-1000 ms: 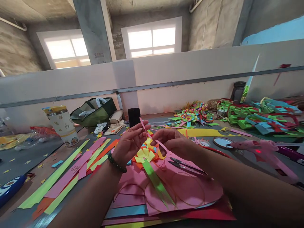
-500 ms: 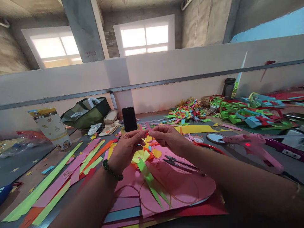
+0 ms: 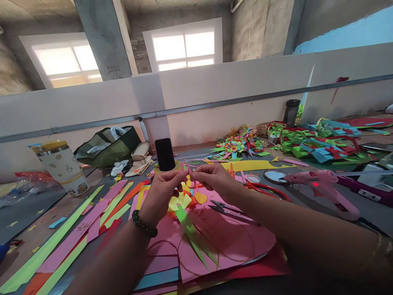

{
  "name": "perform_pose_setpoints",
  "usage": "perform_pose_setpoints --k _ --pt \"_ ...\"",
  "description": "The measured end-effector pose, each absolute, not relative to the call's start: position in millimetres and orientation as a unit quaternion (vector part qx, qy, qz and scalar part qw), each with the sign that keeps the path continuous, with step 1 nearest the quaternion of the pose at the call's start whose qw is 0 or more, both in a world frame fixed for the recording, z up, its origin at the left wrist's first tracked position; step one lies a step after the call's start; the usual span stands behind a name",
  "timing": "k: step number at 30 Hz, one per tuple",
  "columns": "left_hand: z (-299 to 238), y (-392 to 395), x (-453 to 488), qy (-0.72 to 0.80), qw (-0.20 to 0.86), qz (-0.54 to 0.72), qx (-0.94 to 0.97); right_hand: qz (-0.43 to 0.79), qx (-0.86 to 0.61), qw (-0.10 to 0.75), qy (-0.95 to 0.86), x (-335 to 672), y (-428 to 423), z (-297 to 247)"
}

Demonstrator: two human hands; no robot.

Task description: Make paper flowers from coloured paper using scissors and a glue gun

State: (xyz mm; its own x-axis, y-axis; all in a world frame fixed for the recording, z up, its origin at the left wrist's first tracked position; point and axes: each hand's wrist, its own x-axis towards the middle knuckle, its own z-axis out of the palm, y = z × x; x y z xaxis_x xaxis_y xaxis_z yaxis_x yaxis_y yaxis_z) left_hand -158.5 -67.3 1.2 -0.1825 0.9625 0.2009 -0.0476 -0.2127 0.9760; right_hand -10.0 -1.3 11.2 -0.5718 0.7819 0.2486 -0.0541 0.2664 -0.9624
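Observation:
Between the fingertips of my left hand (image 3: 167, 184) and my right hand (image 3: 211, 177) is a small pink paper strip (image 3: 188, 168), its ends partly hidden by the fingers. Both hands are closed in a pinch, almost touching each other. Just below them lies a paper flower (image 3: 181, 201) with pale yellow petals, orange pieces and long green paper leaves (image 3: 193, 235). It rests on a pink paper sheet (image 3: 233, 246) marked with drawn circles. Dark-bladed scissors (image 3: 227, 209) with red handles lie beneath my right forearm.
A pink glue gun (image 3: 327, 186) with a red light lies at right. Coloured paper strips (image 3: 82, 221) spread at left beside a tumbler (image 3: 63, 168). A phone (image 3: 165, 153) stands upright ahead. Finished paper flowers (image 3: 241, 143) and a green bag (image 3: 109, 145) sit farther back.
The view has shifted slightly, so the table's things sit a little farther left. My hands stay pinched together over the flower, fingertips slightly closer around the pink strip.

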Motion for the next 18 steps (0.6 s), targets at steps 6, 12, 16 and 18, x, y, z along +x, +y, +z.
perform_pose_setpoints --k 6,12,16,18 --pt "0.2 -67.0 -158.9 0.47 0.422 0.599 0.493 0.524 -0.253 0.381 -0.718 -10.8 -1.3 9.3" --pt "1.6 -67.1 -158.7 0.461 0.448 0.588 0.49 0.468 -0.234 0.396 -0.754 -10.7 -1.7 2.9" --pt "1.3 -67.8 -158.1 0.464 0.447 0.585 0.492 0.421 -0.227 0.406 -0.779 -4.2 -1.2 10.8" --pt "0.7 -68.6 -156.8 0.467 0.446 0.573 0.505 0.402 -0.228 0.417 -0.783 -0.2 -0.2 17.1"
